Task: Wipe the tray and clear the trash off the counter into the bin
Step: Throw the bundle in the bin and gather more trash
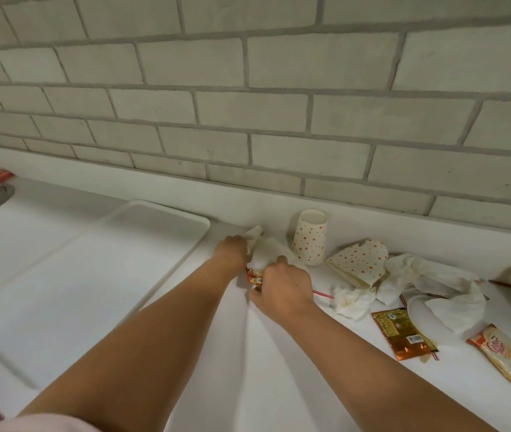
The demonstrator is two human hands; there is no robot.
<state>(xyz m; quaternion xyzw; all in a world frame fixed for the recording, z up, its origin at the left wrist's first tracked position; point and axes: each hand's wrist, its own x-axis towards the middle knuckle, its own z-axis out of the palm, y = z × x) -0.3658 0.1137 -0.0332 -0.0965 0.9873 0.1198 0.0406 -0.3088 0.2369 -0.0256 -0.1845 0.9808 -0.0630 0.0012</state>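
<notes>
The white tray (117, 254) lies flat on the counter (279, 369) at left, just beside the left hand (231, 251), which grips a crumpled tissue (263, 247); close against it, the right hand (285, 285) curls round a small orange sachet (254, 277). The remaining trash trails rightward from that grip: upright dotted cup (308, 236), flattened cup (360, 260), stained tissues (354, 302), sachets (404, 335). The right hand looks nearer to all of it; no bin shows

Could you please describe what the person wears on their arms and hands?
Both forearms are bare, and neither the left hand nor the right hand shows a glove or wristwatch. A pale pink sleeve edge shows at the bottom.
</notes>
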